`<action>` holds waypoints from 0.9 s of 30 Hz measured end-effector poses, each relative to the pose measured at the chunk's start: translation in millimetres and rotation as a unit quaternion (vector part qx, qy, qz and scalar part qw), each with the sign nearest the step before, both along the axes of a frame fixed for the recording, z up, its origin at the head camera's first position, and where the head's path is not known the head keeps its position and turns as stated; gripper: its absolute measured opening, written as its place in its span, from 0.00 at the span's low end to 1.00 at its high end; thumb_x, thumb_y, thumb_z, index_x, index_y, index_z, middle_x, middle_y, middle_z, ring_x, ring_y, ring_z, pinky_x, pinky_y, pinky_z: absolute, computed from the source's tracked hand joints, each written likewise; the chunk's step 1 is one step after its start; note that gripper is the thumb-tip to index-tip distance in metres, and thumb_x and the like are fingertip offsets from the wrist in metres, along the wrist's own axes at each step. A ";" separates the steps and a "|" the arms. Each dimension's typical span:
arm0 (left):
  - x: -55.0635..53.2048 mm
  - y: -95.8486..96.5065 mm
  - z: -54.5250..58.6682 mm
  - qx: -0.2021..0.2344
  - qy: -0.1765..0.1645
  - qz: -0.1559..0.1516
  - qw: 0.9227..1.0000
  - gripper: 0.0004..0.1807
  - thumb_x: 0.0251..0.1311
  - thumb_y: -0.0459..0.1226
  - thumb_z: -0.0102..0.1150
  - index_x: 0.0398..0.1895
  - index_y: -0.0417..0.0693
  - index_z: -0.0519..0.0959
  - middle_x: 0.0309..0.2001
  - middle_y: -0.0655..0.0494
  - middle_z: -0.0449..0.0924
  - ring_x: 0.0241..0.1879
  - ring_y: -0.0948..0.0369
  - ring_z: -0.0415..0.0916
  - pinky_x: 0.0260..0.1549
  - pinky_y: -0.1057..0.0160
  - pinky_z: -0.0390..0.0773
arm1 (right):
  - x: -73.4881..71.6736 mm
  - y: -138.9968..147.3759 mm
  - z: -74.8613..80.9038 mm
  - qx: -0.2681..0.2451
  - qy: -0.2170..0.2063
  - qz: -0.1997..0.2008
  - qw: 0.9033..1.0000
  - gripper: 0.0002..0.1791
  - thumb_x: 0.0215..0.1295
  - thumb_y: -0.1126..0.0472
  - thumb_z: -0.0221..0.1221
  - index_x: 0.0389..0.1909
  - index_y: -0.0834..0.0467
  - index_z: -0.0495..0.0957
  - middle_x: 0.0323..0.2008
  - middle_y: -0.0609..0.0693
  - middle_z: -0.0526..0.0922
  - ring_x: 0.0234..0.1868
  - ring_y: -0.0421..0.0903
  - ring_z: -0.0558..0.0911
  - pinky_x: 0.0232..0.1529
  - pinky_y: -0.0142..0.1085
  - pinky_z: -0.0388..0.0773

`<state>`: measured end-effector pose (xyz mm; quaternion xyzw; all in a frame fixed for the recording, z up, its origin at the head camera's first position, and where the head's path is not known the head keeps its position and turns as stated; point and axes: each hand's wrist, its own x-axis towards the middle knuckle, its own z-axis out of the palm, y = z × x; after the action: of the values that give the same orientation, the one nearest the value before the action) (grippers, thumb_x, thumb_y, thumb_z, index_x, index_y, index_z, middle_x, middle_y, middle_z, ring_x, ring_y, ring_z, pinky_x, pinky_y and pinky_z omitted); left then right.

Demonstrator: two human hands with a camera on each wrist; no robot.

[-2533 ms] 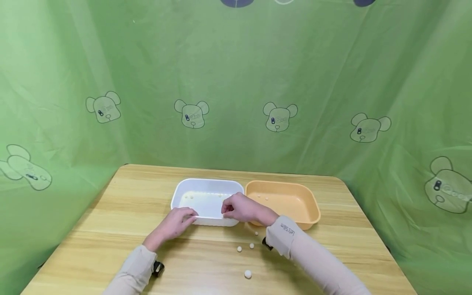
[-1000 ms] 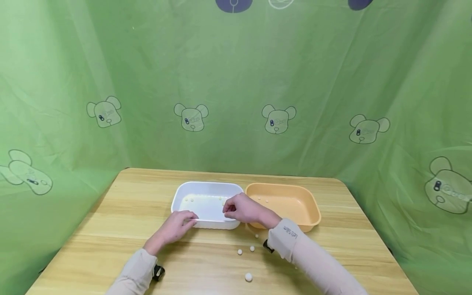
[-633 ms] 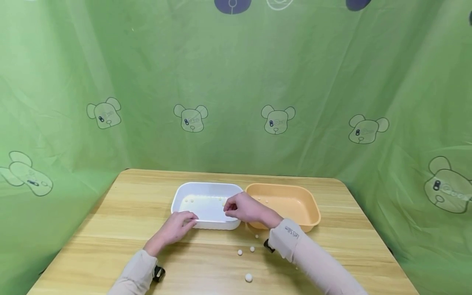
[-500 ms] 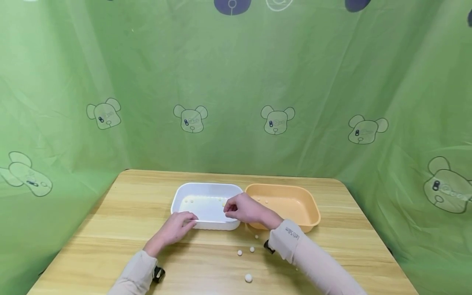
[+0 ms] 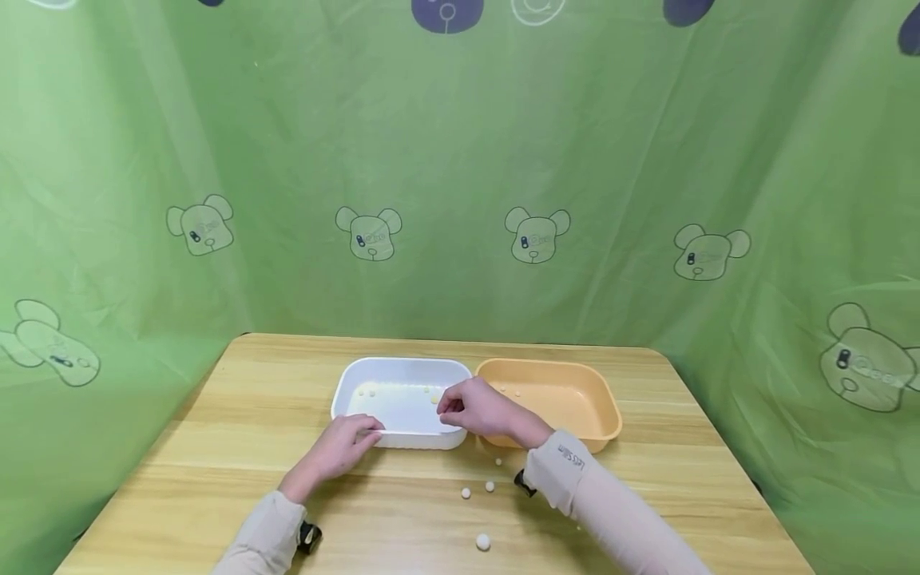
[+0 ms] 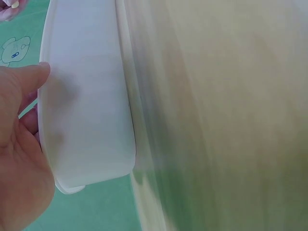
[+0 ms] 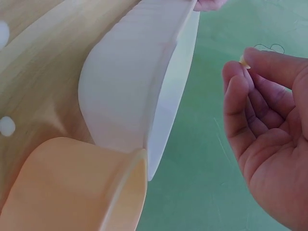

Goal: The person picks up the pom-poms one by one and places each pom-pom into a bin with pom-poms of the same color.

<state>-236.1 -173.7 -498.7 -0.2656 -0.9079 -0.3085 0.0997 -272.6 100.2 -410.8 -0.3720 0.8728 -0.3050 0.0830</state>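
My left hand (image 5: 343,444) holds the near rim of a white plastic basin (image 5: 424,440), thumb (image 6: 34,76) on the outer side and fingers behind the rim. Over the right part of this basin, my right hand (image 5: 476,406) pinches a tiny pale-yellow bit (image 7: 244,62) between thumb and fingertips. Its exact kind is too small to tell. Several small pale-yellow pieces (image 5: 371,393) lie inside the white basin, one of them (image 5: 434,399) close by the right fingertips. The right hand hides the basin's right end.
An orange basin (image 5: 607,425) touches the white one on its right and has small pale balls (image 5: 517,393) in it. Several white balls lie loose on the wooden table (image 5: 402,511), the largest ball (image 5: 483,542) nearest me. A green curtain (image 5: 460,303) surrounds the table.
The head view has tilted slightly up. My right hand has shifted a little to the right, and a yellow piece beside its fingertips shows more clearly. My left hand has kept its place.
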 end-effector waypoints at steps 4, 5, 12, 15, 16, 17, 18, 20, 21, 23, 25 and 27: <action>1.0 -0.2 -2.2 -0.001 -0.001 0.001 1.000 0.05 0.63 0.35 0.57 0.37 0.46 0.81 0.38 0.54 0.83 0.40 0.57 0.80 0.44 0.55 0.79 | 1.4 1.7 -0.6 0.001 -0.006 -0.005 1.000 0.04 0.61 0.65 0.61 0.34 0.61 0.83 0.27 0.41 0.81 0.30 0.37 0.78 0.34 0.29 0.78; 1.0 -0.3 -2.6 -0.001 -0.002 0.000 1.000 0.05 0.63 0.35 0.57 0.37 0.46 0.81 0.38 0.54 0.83 0.40 0.57 0.80 0.44 0.55 0.79 | 1.5 2.5 -0.6 0.002 -0.008 -0.008 1.000 0.04 0.61 0.65 0.61 0.34 0.61 0.83 0.27 0.41 0.81 0.30 0.37 0.78 0.34 0.29 0.78; 1.1 -0.6 -2.1 0.004 -0.012 -0.002 1.000 0.05 0.63 0.34 0.57 0.38 0.45 0.81 0.38 0.54 0.83 0.40 0.57 0.80 0.43 0.55 0.79 | 2.5 10.6 5.1 -0.011 -0.006 -0.018 1.000 0.03 0.62 0.64 0.61 0.33 0.58 0.83 0.27 0.40 0.80 0.30 0.37 0.78 0.34 0.31 0.78; 0.7 -0.5 -0.4 0.007 -0.016 -0.002 1.000 0.05 0.63 0.34 0.57 0.38 0.45 0.81 0.39 0.54 0.83 0.40 0.57 0.79 0.44 0.55 0.79 | 0.7 16.1 6.3 -0.019 0.004 -0.016 1.000 0.02 0.61 0.64 0.61 0.32 0.57 0.82 0.27 0.40 0.81 0.29 0.36 0.78 0.32 0.31 0.78; 0.5 -0.4 0.0 0.008 -0.016 -0.002 1.000 0.05 0.63 0.34 0.57 0.38 0.45 0.81 0.39 0.54 0.83 0.40 0.57 0.79 0.44 0.55 0.79 | 0.1 18.2 6.6 -0.020 0.007 -0.017 1.000 0.02 0.61 0.64 0.61 0.32 0.57 0.82 0.26 0.40 0.81 0.28 0.36 0.78 0.32 0.30 0.78; 0.1 -0.4 0.5 0.008 -0.017 -0.001 1.000 0.05 0.63 0.34 0.57 0.39 0.45 0.81 0.39 0.54 0.83 0.41 0.57 0.79 0.44 0.55 0.79 | -0.6 20.4 6.9 -0.020 0.011 -0.019 1.000 0.02 0.61 0.65 0.61 0.32 0.57 0.82 0.26 0.40 0.81 0.28 0.36 0.78 0.32 0.30 0.78; -0.3 -0.3 1.0 0.007 -0.017 0.000 1.000 0.05 0.63 0.35 0.57 0.39 0.46 0.81 0.39 0.54 0.83 0.41 0.57 0.79 0.44 0.55 0.79 | -1.2 22.6 7.1 -0.020 0.013 -0.021 0.999 0.02 0.61 0.64 0.61 0.33 0.57 0.82 0.26 0.40 0.81 0.28 0.36 0.78 0.32 0.30 0.78; -1.2 -0.4 1.6 0.006 -0.018 0.000 1.000 0.05 0.63 0.35 0.57 0.39 0.46 0.81 0.39 0.55 0.83 0.41 0.57 0.79 0.44 0.55 0.79 | -1.9 27.1 8.2 -0.018 0.019 -0.027 0.999 0.02 0.61 0.64 0.62 0.33 0.58 0.82 0.27 0.40 0.81 0.28 0.35 0.78 0.32 0.30 0.78; -1.3 -0.5 1.9 0.005 -0.018 0.000 1.000 0.05 0.63 0.35 0.56 0.39 0.46 0.81 0.39 0.55 0.83 0.41 0.57 0.79 0.44 0.55 0.79 | -2.2 29.2 8.7 -0.018 0.022 -0.030 0.999 0.02 0.61 0.65 0.62 0.33 0.59 0.82 0.27 0.40 0.81 0.28 0.36 0.78 0.33 0.30 0.78; -1.8 -0.8 2.3 0.004 -0.019 -0.002 1.000 0.05 0.63 0.35 0.56 0.39 0.46 0.81 0.39 0.55 0.83 0.40 0.57 0.79 0.44 0.55 0.79 | -2.7 33.1 9.9 -0.019 0.026 -0.032 0.999 0.02 0.61 0.65 0.62 0.32 0.60 0.82 0.26 0.41 0.81 0.29 0.36 0.78 0.33 0.30 0.78; -1.9 -0.9 2.9 0.003 -0.020 -0.003 1.000 0.05 0.64 0.35 0.56 0.39 0.47 0.81 0.39 0.55 0.83 0.40 0.57 0.79 0.44 0.55 0.79 | -2.8 36.8 11.3 -0.022 0.029 -0.033 0.999 0.02 0.60 0.66 0.62 0.32 0.60 0.82 0.26 0.42 0.81 0.29 0.37 0.78 0.33 0.30 0.78; -2.1 -0.9 3.0 0.002 -0.021 -0.004 1.000 0.05 0.64 0.35 0.56 0.39 0.47 0.81 0.39 0.55 0.83 0.41 0.57 0.79 0.44 0.55 0.79 | -3.2 40.4 12.1 -0.023 0.029 -0.037 0.999 0.02 0.60 0.66 0.62 0.32 0.59 0.83 0.26 0.42 0.81 0.29 0.37 0.78 0.33 0.30 0.78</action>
<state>-238.2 -174.6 -495.7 -0.2628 -0.9081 -0.3161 0.0802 -275.9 140.6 -398.7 -0.3500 0.8807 -0.3171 0.0373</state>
